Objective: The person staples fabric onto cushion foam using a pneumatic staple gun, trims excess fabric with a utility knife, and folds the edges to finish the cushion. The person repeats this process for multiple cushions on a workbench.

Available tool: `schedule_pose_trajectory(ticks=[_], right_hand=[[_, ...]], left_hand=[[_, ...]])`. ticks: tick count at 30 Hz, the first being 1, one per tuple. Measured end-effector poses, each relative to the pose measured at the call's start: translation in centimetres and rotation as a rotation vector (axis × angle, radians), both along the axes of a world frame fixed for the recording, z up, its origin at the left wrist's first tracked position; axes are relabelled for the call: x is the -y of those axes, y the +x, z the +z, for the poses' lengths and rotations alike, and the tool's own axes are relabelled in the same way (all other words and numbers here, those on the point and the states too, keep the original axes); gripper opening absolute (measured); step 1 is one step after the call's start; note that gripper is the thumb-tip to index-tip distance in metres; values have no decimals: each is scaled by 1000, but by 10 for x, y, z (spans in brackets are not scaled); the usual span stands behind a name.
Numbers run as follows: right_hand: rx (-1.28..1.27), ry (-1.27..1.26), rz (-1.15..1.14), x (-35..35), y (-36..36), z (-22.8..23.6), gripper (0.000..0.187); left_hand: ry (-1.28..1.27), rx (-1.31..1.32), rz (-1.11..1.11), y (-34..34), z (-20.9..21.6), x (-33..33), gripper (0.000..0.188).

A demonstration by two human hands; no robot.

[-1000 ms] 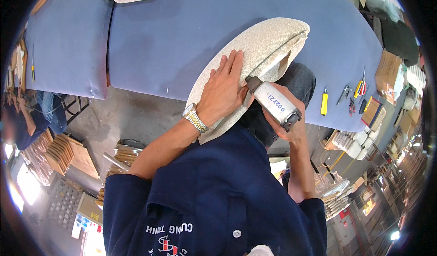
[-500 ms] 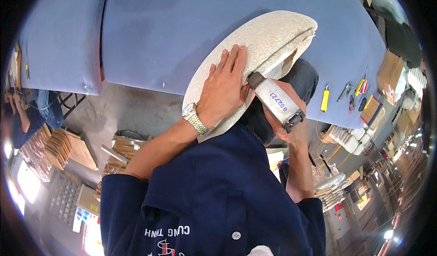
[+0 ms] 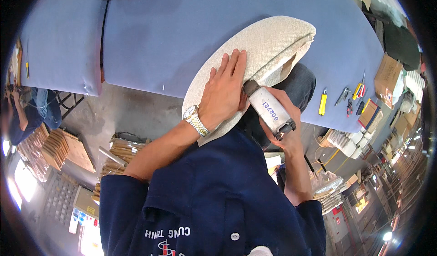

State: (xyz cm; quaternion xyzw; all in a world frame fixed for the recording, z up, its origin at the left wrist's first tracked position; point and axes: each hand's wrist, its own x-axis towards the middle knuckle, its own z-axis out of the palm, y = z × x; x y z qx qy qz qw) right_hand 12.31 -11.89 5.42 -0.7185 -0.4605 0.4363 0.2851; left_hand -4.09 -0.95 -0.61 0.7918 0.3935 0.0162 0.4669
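Blue table (image 3: 182,37), left hand (image 3: 225,92) flat on cushion (image 3: 259,51)

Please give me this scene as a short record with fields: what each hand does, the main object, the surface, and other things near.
left hand: left hand lies flat, fingers spread, on the cream fabric cushion
right hand: right hand grips a white cylindrical power tool, its tip at the cushion's edge
cushion: curved, its lower part overhanging the table edge
surface: blue padded table
wrist: metal watch on the left
nearby: yellow-handled tool and small hand tools at the table's right end
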Motion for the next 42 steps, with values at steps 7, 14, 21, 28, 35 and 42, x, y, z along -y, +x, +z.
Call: schedule_pose_trajectory(ticks=[7, 14, 21, 28, 35, 42], right_hand=[[41, 115, 14, 7, -3, -1, 54], [0, 130, 51, 15, 0, -4, 53], [-85, 44, 20, 2, -4, 1, 53], [-73, 108, -14, 18, -3, -16, 51], [1, 159, 49, 14, -4, -11, 54], [-130, 101, -12, 17, -8, -11, 45]], left_hand=[[-16, 9, 24, -3, -2, 3, 94], [-18, -6, 32, -3, -2, 3, 97], [-17, -13, 43, 1, 0, 7, 120], [-161, 208, -203, -24, -6, -23, 101], [-477, 156, 74, -66, -73, -8, 70], [-259, 205, -16, -52, -25, 7, 77]])
